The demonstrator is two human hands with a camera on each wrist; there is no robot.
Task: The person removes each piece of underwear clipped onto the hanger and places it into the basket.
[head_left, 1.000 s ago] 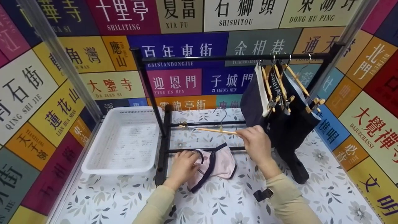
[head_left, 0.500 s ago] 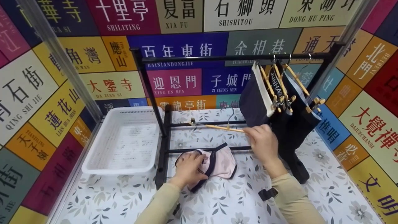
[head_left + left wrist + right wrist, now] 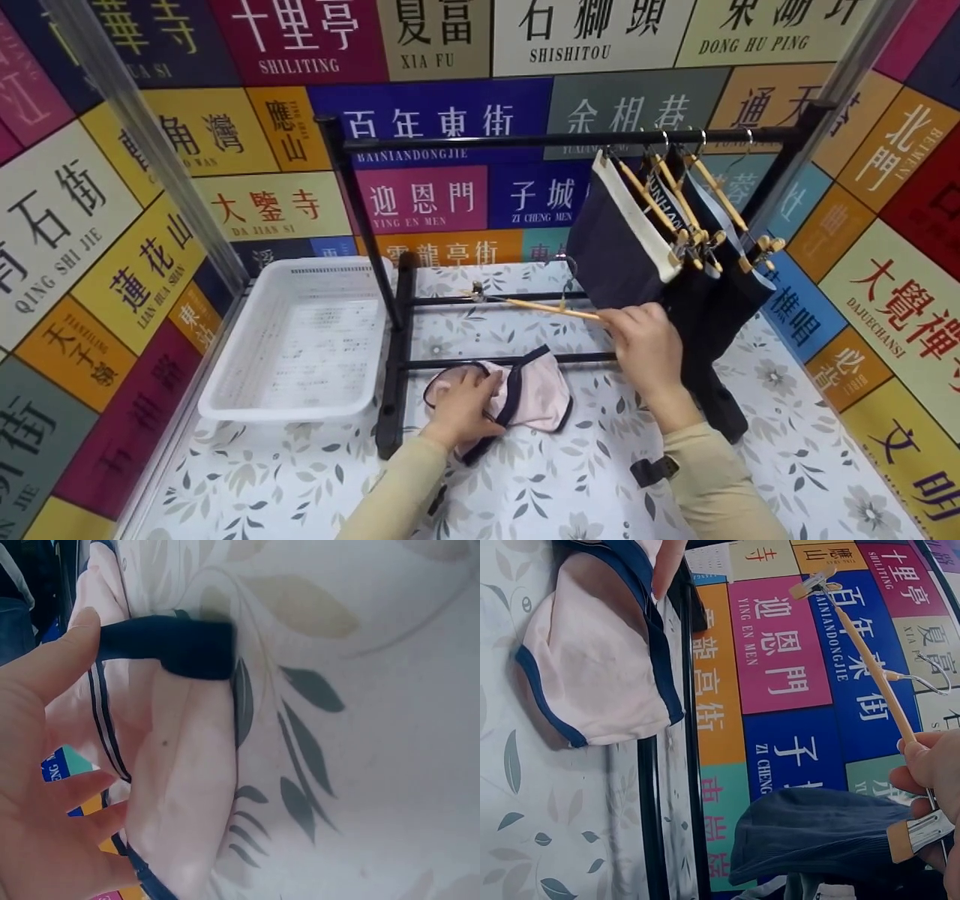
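Pink underpants with navy trim point(image 3: 545, 390) lie on the flower-patterned tabletop. My left hand point(image 3: 465, 405) rests over their waistband side, fingers spread. In the left wrist view, the thumb point(image 3: 79, 634) touches the navy band, with a wide gap between it and the other fingers. My right hand point(image 3: 649, 349) grips one end of a wooden clip hanger point(image 3: 555, 307), held off the table. The hanger's far metal clip point(image 3: 814, 585) has nothing in it, and its hook sticks out midway. The right hand partly covers the near clip point(image 3: 919, 832).
A black clothes rack point(image 3: 487, 142) stands across the table, its low bars behind the underpants. Dark garments point(image 3: 622, 232) hang at its right end on wooden clip hangers, close to my right hand. A white plastic basket point(image 3: 217, 405) stands left of the rack.
My right hand and the hanger have moved a little to the right. The hanging dark garments have shifted and turned slightly. My left hand has slid slightly right over the underpants.
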